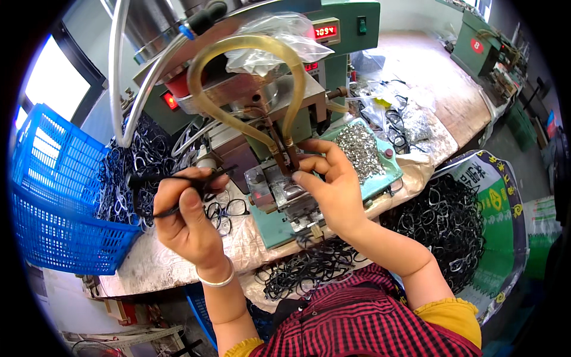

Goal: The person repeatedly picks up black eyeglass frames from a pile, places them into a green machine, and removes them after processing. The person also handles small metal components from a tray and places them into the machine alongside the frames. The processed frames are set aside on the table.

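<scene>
My left hand (185,215) is closed around a black eyeglass frame (156,181), held up left of the machine. My right hand (326,185) reaches to the small metal fixture (279,189) at the front of the green bench machine (267,89), its fingertips pinching at the fixture under two brass nozzles (284,152); whether a small part sits between them is hidden. A curved yellowish hose (238,47) loops above the nozzles. A tray of tiny silvery metal parts (360,152) lies just right of my right hand.
A blue plastic crate (53,202) at left holds black frames. More black frames lie on the bench (229,209), in my lap (303,271) and in a large sack (452,220) at right. Clear plastic bags (386,101) and another green machine (476,41) stand further back.
</scene>
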{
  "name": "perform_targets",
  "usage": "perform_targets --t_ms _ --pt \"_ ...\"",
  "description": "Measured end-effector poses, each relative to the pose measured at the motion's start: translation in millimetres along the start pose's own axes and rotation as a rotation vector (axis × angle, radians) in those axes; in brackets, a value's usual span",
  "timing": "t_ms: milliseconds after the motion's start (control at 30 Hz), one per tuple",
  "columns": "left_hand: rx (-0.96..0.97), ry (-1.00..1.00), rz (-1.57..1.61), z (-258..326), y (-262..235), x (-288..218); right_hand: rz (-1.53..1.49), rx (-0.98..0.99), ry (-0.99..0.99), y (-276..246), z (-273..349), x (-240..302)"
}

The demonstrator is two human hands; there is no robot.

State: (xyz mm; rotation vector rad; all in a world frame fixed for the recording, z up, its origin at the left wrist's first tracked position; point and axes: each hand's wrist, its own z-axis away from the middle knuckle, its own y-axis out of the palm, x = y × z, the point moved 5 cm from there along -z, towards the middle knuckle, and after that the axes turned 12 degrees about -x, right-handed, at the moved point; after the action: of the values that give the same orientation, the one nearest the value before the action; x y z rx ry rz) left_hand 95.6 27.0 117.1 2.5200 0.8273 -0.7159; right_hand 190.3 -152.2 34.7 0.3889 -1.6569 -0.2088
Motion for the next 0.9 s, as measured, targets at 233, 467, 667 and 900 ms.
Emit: perform_targets --t_ms 233,467,667,900 --pt "0.535 0.306 -0.229 66.5 22.4 -4.0 0.791 0.102 -0.53 -51.1 -27.5 2.0" --pt "0.597 0.314 -0.187 77.4 39.9 6.9 1.224 -0.18 -0.684 -133.1 -47.7 -42.2" --pt "0.572 0.302 -0.184 83.1 34.5 10.5 1.128 -0.129 -0.746 -118.7 -53.2 -38.2" --pt "0.009 0.15 -0.639 87.7 -35.0 49.4 0.864 -0.223 -0.526 -130.4 -35.7 -37.9"
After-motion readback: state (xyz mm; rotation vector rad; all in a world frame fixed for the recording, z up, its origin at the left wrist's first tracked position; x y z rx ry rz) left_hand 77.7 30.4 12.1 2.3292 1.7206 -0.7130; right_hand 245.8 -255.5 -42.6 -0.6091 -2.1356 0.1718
